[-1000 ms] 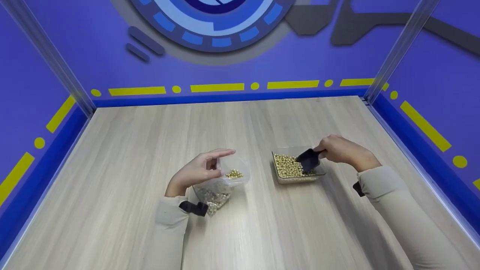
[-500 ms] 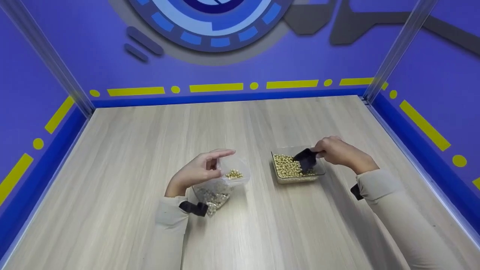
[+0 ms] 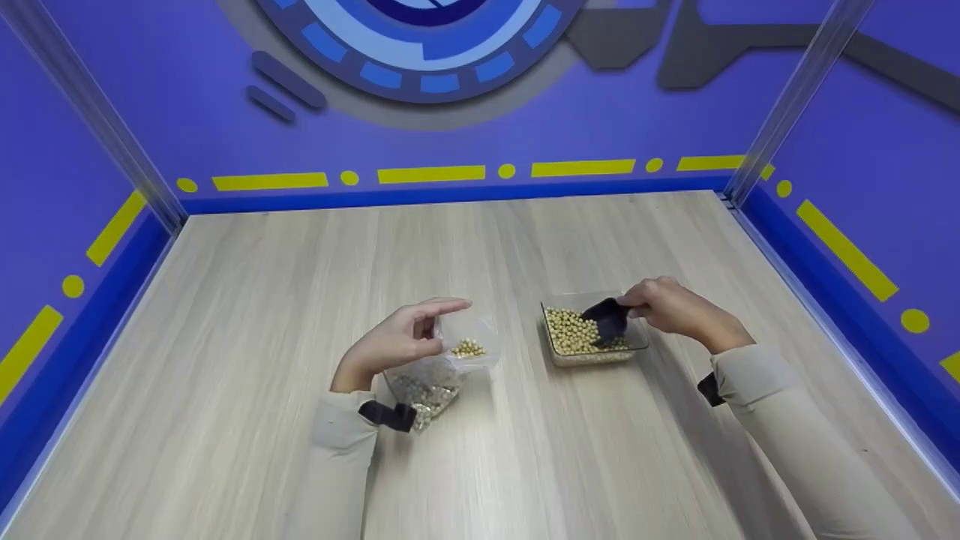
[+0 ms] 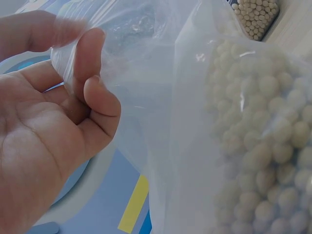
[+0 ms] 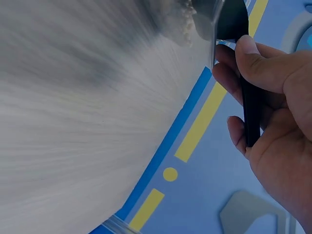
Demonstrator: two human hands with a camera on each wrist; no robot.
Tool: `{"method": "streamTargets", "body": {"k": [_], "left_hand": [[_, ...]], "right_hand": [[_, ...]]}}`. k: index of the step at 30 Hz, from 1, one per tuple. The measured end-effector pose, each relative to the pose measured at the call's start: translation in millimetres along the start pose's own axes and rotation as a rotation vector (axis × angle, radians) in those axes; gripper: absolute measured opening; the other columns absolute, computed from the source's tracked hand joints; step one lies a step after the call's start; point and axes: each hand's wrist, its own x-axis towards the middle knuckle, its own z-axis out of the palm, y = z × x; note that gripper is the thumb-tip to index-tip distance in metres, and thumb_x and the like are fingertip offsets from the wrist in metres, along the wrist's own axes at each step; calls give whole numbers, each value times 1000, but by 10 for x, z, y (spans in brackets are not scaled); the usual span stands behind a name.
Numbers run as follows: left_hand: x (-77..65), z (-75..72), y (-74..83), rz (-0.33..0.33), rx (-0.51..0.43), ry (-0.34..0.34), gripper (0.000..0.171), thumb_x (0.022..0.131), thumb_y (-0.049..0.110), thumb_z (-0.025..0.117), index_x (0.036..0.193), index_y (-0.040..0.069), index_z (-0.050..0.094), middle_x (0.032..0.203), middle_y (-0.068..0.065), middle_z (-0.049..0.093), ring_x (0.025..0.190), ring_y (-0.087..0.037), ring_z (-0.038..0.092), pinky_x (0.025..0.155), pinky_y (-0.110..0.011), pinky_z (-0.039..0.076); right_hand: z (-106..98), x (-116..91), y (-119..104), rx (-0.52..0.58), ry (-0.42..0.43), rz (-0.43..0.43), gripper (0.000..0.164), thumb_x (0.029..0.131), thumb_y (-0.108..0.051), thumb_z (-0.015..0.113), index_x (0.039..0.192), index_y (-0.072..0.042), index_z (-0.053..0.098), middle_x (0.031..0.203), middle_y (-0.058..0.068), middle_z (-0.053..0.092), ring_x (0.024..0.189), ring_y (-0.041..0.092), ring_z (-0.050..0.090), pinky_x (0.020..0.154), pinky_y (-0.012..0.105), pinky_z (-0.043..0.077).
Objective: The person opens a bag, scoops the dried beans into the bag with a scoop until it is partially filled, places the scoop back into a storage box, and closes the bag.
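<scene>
My left hand [image 3: 390, 346] holds the mouth of a clear plastic bag [image 3: 429, 381] of round, pale soybeans. In the left wrist view its fingers are curled at the bag's film [image 4: 136, 87], and soybeans [image 4: 273, 180] bulge behind the plastic. More beans [image 3: 468, 347] show through the bag's opening. To the right, a clear rectangular container [image 3: 596, 361] is partly filled with loose soybeans [image 3: 568, 330]. My right hand [image 3: 679, 313] grips the handle of a black scoop [image 3: 609, 319], whose blade is dipped among those beans. The right wrist view shows fingers and thumb around the handle [image 5: 251, 109].
Bag and container stand side by side on a light wooden tabletop [image 3: 300, 270]. Blue-purple panels [image 3: 450, 142] with yellow markings rise along its back and both sides. A black camera strap [image 3: 388, 415] sits at the left wrist, close beside the bag.
The right hand has moved a little to the left and down, pushing the scoop further left through the soybeans in the container. The left hand and bag stay nearly still.
</scene>
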Motion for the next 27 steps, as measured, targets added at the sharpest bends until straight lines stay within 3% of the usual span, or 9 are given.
{"method": "streamTargets", "body": {"k": [15,27], "left_hand": [[-15,-6,-19,12,-9,-5,58,85,-7,56,142,4,47,139,-18,47,72,-9,43,60,-17,37],[-10,1,-15,9,-8,-8,59,85,-6,55,142,5,47,136,-17,48,69,-8,41,59,-17,35]], "right_hand": [[91,37,-10,108,-51,78,32,84,9,63,115,8,66,107,24,69,99,39,66,81,47,54],[269,58,-6,184,0,39,29,85,9,61,113,8,67,104,23,70,95,36,68,77,43,56]]}}
